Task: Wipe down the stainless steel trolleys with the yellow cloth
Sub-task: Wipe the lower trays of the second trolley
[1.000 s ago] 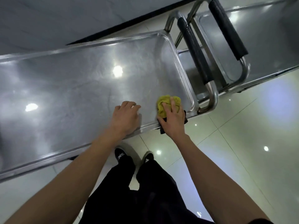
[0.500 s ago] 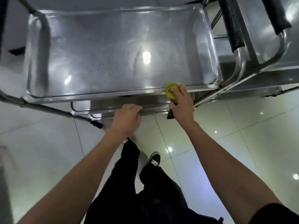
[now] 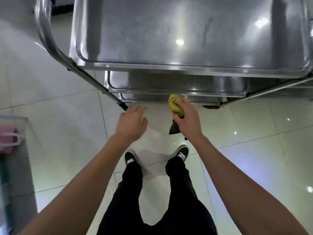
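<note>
We look down on a stainless steel trolley (image 3: 169, 31) whose top tray mirrors ceiling lights, with two lower shelves (image 3: 169, 89) stepped beneath it, all standing on glossy pale floor tiles (image 3: 254, 126). Our right hand (image 3: 188, 119) grips the bunched yellow cloth (image 3: 174, 106) against the lowest shelf's front edge, a dark piece hanging below the fist. Our left hand (image 3: 131, 122) hangs beside it with relaxed fingers, holding nothing; a pink object (image 3: 8, 134) sits at far left.
</note>
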### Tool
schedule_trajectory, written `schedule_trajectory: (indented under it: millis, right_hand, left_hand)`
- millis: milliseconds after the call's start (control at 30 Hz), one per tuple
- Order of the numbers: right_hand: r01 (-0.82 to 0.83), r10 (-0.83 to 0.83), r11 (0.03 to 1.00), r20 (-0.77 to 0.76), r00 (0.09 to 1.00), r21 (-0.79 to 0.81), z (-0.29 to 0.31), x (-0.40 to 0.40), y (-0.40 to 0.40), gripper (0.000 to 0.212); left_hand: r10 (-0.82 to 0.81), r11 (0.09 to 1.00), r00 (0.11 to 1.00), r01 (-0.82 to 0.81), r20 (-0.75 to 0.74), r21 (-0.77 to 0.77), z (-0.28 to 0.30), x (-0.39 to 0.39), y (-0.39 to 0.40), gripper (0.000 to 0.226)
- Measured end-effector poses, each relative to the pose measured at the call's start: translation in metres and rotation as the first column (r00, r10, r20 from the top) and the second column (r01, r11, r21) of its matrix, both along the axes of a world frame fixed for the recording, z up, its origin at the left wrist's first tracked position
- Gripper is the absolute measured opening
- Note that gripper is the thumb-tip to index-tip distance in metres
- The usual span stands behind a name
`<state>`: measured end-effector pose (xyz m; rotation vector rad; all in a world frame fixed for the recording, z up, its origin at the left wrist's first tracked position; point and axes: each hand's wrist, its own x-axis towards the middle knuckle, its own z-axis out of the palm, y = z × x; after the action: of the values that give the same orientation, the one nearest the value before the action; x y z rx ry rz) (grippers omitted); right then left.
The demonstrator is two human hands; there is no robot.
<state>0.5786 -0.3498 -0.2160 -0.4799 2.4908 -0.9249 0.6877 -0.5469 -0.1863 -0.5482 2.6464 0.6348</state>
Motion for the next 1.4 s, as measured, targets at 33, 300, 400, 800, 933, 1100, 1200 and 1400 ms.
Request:
schedule_trajectory:
  millis: [33,300,400,800,933,1100,1200,1400]
  right_hand:
    - [0.003,-0.003,1.0,0.009,1.0,0.016,-0.008,0.009,-0.012,0.047]
    - [-0.005,0.006,0.998,-0.019,1.0,0.063,-0.078,0.021,-0.079,0.047]
    - [-0.012,0.014,0.998,-0.03,0.999,0.06,-0.113,0.005,-0.094,0.047]
    - [-0.055,0.054,0.999,-0.221,0.974,0.001,-0.218,-0.064,-0.153,0.044]
    - [-0.081,0.057,0.994,-0.292,0.955,-0.073,-0.228,-0.075,-0.189,0.046]
    - [-0.129,0.084,0.986,-0.342,0.936,-0.109,-0.242,-0.077,-0.233,0.046]
    - [-0.211,0.2,0.977,-0.357,0.913,0.009,-0.263,-0.079,-0.255,0.044]
    - [-0.311,0.319,0.946,-0.443,0.838,0.093,-0.293,-0.081,-0.257,0.059]
  left_hand:
    - [0.007,1.0,1.0,-0.007,0.008,0.001,-0.01,0.008,-0.015,0.045]
    - [0.013,1.0,1.0,-0.013,-0.007,-0.002,-0.085,0.013,-0.086,0.038]
    - [0.065,0.997,0.996,-0.067,-0.058,-0.027,-0.127,0.004,-0.098,0.037]
    - [0.014,0.972,0.976,-0.064,-0.217,-0.224,-0.236,-0.049,-0.134,0.045]
    - [0.016,0.939,0.955,-0.116,-0.297,-0.323,-0.248,-0.047,-0.155,0.035]
    - [0.003,0.92,0.945,-0.131,-0.328,-0.37,-0.263,-0.051,-0.167,0.034]
    - [0.023,0.892,0.928,-0.187,-0.372,-0.411,-0.281,-0.049,-0.173,0.03]
    - [0.049,0.91,0.793,-0.285,-0.607,-0.299,-0.316,-0.034,-0.179,0.023]
